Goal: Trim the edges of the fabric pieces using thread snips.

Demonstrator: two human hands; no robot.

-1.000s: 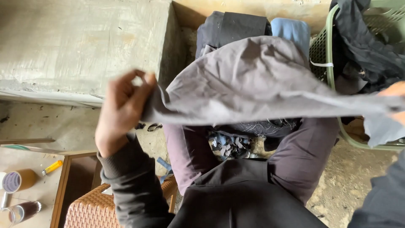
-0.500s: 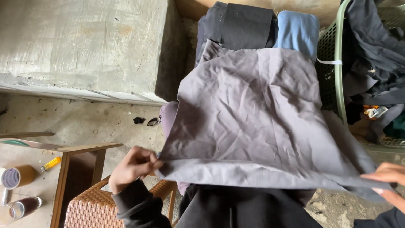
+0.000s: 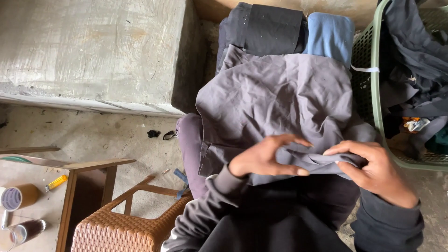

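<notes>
Far left, a wooden table (image 3: 93,165) and wicker stool (image 3: 121,228) — well apart from the work. Our left hand (image 3: 261,158) pinches the near edge of the grey garment (image 3: 275,98) spread over our lap, and our right hand (image 3: 378,170) grips the same edge just beside it, near the green laundry basket (image 3: 373,112). We judge the fold goes best with edges matched and cloth kept taut — wrinkles smoothed first.
</notes>
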